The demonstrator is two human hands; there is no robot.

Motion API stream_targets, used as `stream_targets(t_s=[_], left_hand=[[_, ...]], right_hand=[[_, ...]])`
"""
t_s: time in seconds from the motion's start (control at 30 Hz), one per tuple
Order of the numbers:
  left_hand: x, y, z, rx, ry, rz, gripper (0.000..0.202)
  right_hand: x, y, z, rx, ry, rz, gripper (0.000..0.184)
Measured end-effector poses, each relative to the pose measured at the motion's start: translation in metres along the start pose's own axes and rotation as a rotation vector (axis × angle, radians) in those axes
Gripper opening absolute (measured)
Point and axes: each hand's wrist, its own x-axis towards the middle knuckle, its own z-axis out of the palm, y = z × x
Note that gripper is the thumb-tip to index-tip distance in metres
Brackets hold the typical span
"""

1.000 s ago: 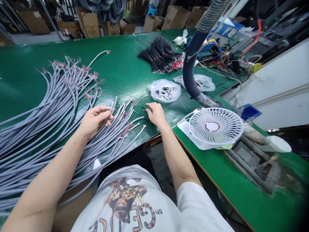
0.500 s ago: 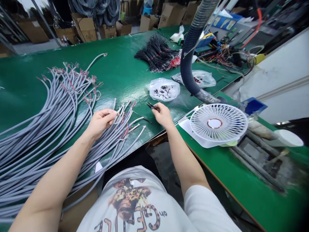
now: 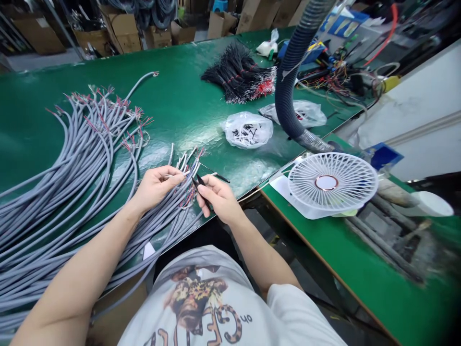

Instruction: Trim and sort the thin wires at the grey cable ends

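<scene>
My left hand (image 3: 156,186) pinches the stripped end of one grey cable (image 3: 172,176) from the near bundle of grey cables (image 3: 169,211). My right hand (image 3: 218,199) is closed on a small black pair of tweezers or snips (image 3: 198,181), its tips pointing at that cable end. The two hands are nearly touching above the green table (image 3: 180,110). A larger fan of grey cables (image 3: 72,158) with red and blue wire ends lies to the left.
A clear bag of small black parts (image 3: 248,129) lies beyond my hands, a second bag (image 3: 306,113) behind a ribbed hose (image 3: 291,81). Black and red wire bundles (image 3: 241,77) sit further back. A white fan (image 3: 331,185) lies on the right bench. Cardboard boxes line the far side.
My right hand picked the black tool off the table and carried it left to meet my left hand. My left hand lifted one cable end slightly.
</scene>
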Motion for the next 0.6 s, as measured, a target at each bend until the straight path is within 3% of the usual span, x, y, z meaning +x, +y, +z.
stream_targets(t_s=[0.3,0.6], left_hand=[[-0.0008,-0.0022,0.0009,0.134,0.001,0.089,0.027],[-0.0015,-0.0031,0.0006,0.164,-0.023,0.087,0.024]], right_hand=[[0.0008,-0.0005,0.0001,0.021,0.017,0.040,0.023],[0.0024,0.0005,-0.0005,0.026,0.019,0.051,0.023]])
